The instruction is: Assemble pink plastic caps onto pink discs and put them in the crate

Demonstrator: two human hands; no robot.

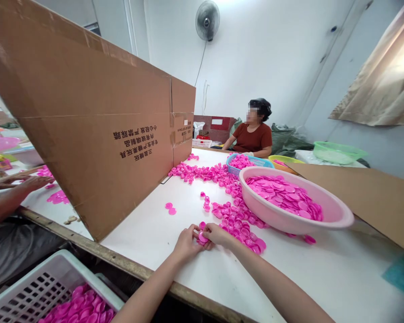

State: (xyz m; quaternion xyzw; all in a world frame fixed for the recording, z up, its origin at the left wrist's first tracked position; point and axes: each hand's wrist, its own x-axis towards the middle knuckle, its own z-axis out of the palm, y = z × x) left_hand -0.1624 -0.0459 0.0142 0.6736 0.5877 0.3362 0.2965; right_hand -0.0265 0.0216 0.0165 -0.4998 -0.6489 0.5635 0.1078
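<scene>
**Head view: left hand [187, 244] and right hand [217, 234] closed on one pink plastic cap [202, 237]**

Grip: the two hands meet above the white table [323, 278], fingers curled inward and nearly shut. The cap is held between them, with only part of it showing. Both hands have hold of this one cap.

Work area: a spread of loose pink caps [237, 220] lies just beside the right hand and runs in a trail toward the far end of the table. To its right stands a pink basin [345, 220] filled with caps. A cardboard sheet [97, 134] stands on edge to the left, and beyond it a second person's hand [33, 181] rests near more caps. Below the near table edge, a white plastic crate [54, 269] holds pink caps.

Far end: a seated person [252, 139] in a brown shirt is next to a blue basket [249, 160] of caps.
</scene>
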